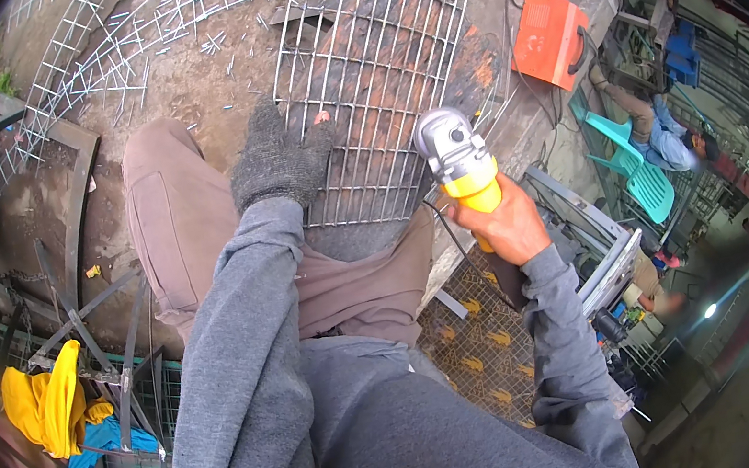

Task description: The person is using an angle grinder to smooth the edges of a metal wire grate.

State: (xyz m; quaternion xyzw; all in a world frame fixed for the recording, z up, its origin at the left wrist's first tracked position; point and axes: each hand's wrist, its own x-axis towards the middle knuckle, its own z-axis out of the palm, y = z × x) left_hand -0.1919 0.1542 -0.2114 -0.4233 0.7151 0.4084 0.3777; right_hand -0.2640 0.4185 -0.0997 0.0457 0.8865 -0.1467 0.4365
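A curved panel of welded wire mesh (374, 69) lies in front of me, its near end reaching my lap. My left hand (281, 161), in a dark grey knitted glove with one bare fingertip showing, is closed on the panel's left edge; some of its fingers are hidden. At the panel's near right corner is an angle grinder (460, 155) with a yellow body and silver head. My bare right hand (505, 219) is wrapped round the grinder's body. Its disc is hidden from view.
Cut wire bits and mesh strips (154, 25) litter the ground at far left. An orange machine box (549, 40) with cables stands at right, near a green plastic chair (631, 167) and another person (667, 137). Yellow cloth (44, 400) hangs over metal frames at left.
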